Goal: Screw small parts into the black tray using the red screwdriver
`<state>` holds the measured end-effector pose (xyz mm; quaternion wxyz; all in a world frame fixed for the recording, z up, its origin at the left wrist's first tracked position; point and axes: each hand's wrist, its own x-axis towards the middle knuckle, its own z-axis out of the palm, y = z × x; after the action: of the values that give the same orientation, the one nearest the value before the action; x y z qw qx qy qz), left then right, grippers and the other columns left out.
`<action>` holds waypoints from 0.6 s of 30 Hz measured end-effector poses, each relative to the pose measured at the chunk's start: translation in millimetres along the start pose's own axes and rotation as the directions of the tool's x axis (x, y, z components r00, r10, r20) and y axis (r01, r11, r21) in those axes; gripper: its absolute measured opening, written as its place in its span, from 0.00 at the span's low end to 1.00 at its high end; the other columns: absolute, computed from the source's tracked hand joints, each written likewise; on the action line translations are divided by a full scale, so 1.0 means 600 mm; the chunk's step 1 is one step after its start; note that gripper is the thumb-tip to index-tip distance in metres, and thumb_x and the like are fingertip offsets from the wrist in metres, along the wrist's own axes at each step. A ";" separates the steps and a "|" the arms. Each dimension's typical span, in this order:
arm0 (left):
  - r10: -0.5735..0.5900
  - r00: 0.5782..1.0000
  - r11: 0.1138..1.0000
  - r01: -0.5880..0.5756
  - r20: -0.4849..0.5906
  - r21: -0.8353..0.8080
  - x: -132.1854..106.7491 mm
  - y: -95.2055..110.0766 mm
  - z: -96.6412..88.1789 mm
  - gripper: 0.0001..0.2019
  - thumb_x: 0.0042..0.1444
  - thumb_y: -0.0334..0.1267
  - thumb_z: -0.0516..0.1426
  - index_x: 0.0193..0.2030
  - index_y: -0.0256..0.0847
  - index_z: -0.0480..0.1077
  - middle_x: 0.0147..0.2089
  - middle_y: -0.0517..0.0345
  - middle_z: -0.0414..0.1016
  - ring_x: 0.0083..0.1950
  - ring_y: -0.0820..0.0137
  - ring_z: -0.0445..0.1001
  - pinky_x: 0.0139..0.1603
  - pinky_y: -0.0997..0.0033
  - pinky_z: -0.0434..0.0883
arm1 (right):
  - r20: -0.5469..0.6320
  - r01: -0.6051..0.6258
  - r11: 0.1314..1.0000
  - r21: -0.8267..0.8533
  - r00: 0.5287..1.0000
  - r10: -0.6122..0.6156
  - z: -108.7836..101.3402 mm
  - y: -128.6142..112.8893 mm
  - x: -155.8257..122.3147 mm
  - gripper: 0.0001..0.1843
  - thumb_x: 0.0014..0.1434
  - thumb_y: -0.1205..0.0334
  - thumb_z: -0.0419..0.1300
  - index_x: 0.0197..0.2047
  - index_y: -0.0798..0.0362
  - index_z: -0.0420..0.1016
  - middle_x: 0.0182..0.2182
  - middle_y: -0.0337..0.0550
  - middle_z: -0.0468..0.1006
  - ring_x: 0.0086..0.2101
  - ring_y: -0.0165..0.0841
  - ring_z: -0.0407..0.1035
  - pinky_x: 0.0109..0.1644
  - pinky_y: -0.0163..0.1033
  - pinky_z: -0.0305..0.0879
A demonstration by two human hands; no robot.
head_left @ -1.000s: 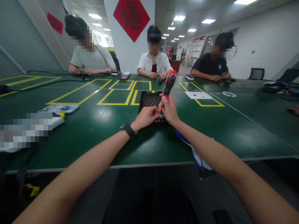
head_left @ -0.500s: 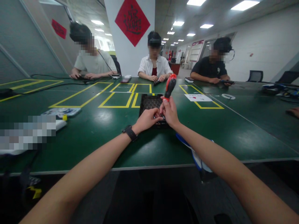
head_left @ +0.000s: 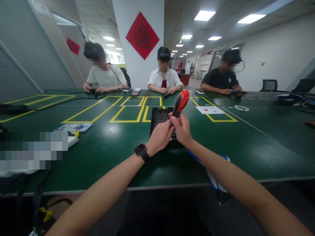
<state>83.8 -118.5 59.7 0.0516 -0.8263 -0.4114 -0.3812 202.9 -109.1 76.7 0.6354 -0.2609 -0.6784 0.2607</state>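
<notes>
My right hand [head_left: 183,129] is closed on a screwdriver [head_left: 181,102] with a red and black handle, which leans up to the right. Just below the handle, my left hand [head_left: 161,136] is closed at the screwdriver's shaft, its fingertips meeting those of my right hand. Most of the shaft and its tip are hidden by my fingers. Beneath both hands, a black open box [head_left: 153,121] with a dark, patterned inside sits on the green table. Small shiny parts show near its front edge, too small to name. A dark watch is on my left wrist.
Yellow tape outlines mark the green table [head_left: 118,157]. A white paper [head_left: 210,110] and a white ring [head_left: 241,108] lie to the right. A blue and white item [head_left: 214,173] hangs over the near edge. Three people sit across the table, hands on small objects.
Both hands have drawn closer together, and the screwdriver has tipped from nearly upright to leaning right. My left fingers have shifted from the box's front area up to the shaft. The view has tilted upward.
</notes>
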 end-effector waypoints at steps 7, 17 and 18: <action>-0.419 0.873 0.907 0.390 -0.249 -0.156 0.011 -0.084 -0.022 0.24 0.65 0.48 0.34 0.38 0.39 0.65 0.29 0.56 0.69 0.29 0.71 0.67 0.29 0.74 0.60 | 0.116 -0.005 1.000 -0.011 0.993 0.006 -0.002 -0.018 0.005 0.14 0.62 0.53 0.49 0.45 0.51 0.66 0.30 0.38 0.69 0.22 0.24 0.58 0.25 0.31 0.57; -0.784 0.617 0.611 0.745 0.073 0.266 -0.023 -0.235 -0.001 0.19 0.63 0.43 0.40 0.39 0.37 0.69 0.41 0.43 0.75 0.42 0.59 0.74 0.36 0.67 0.66 | 0.449 0.347 0.921 -0.180 0.862 -0.237 0.008 -0.050 0.017 0.15 0.57 0.71 0.46 0.22 0.54 0.67 0.23 0.39 0.70 0.27 0.26 0.65 0.34 0.33 0.62; -0.790 0.610 0.598 0.740 0.067 0.307 -0.023 -0.232 0.003 0.18 0.62 0.42 0.41 0.41 0.37 0.69 0.42 0.42 0.75 0.42 0.58 0.74 0.37 0.66 0.66 | 0.539 0.447 0.887 -0.114 0.778 -0.323 0.014 -0.088 0.012 0.16 0.57 0.71 0.45 0.23 0.53 0.67 0.23 0.38 0.70 0.26 0.26 0.65 0.34 0.33 0.62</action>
<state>-20.3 -35.4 17.6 -0.0556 -0.5881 -0.7739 -0.2282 192.8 -142.7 117.6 0.4394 -0.1116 -0.8856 0.1010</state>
